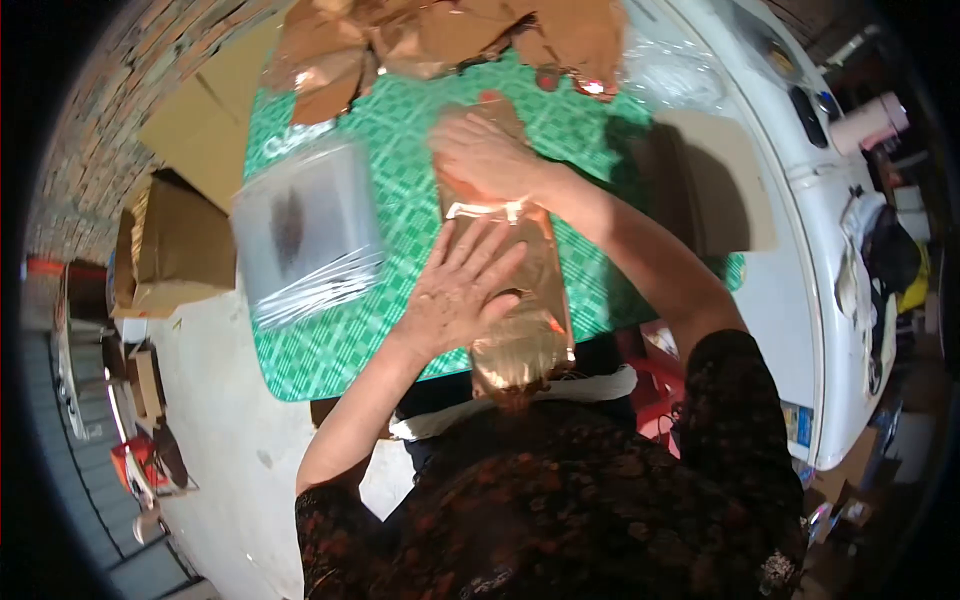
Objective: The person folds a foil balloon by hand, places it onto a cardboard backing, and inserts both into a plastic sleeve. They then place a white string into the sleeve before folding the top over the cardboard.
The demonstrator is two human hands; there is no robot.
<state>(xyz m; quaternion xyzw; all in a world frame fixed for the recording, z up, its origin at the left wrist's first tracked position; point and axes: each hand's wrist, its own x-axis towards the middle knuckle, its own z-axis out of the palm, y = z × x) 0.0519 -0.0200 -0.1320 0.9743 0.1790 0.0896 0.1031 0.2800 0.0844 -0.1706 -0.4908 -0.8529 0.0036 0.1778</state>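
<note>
A long, shiny copper-coloured foil bag point(540, 270) lies on a green patterned tabletop point(400, 200), its near end reaching over the front edge toward the body. My left hand point(460, 285) rests with fingers spread on the left side of the foil. Farther up, my right hand point(485, 155) lies flat over the upper part of the bag, slightly blurred, palm down. What is inside the bag is hidden. To the left sits a stack of clear plastic bags point(310, 235).
More copper foil pieces point(440, 35) cover the table's far edge. At the right are a cardboard piece point(710, 180), clear plastic wrap point(675, 75) and a white appliance point(785, 260). An open cardboard box point(185, 250) stands left, beside the brick wall point(110, 100).
</note>
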